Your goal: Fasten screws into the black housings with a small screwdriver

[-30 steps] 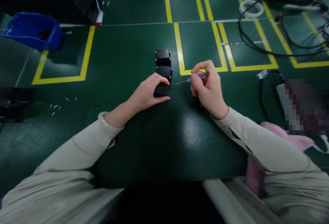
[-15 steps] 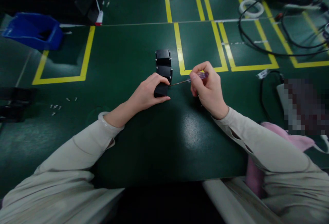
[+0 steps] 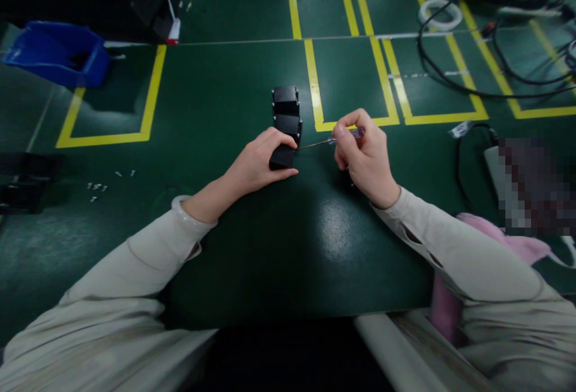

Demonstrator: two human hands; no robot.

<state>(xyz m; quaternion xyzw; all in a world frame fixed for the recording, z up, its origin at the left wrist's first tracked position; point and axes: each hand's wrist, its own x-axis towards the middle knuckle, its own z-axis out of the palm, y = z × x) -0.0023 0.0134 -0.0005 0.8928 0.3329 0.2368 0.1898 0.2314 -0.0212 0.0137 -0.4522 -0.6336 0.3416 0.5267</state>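
My left hand (image 3: 260,161) grips a small black block (image 3: 282,157) on the green table, thumb at its near side and fingers over the far side. In my right hand (image 3: 364,152) is a screwdriver (image 3: 332,140) with a clear purplish handle, held in a pinch. Its thin shaft points left, and the tip meets the block's right side. Two similar black blocks, a middle one (image 3: 287,124) and a far one (image 3: 285,96), stand in a row beyond, with small screws on their sides. Something dark lies partly hidden under my right hand.
Several loose screws (image 3: 97,187) lie to the left, near dark parts (image 3: 27,176). A blue bin (image 3: 58,56) stands at the far left. Black cables (image 3: 425,59) and a white tape ring (image 3: 440,15) are at the back right. A pink cloth (image 3: 504,239) lies by my right sleeve.
My right hand has shifted very slightly, with the screwdriver still against the block. My left hand and the blocks look the same.
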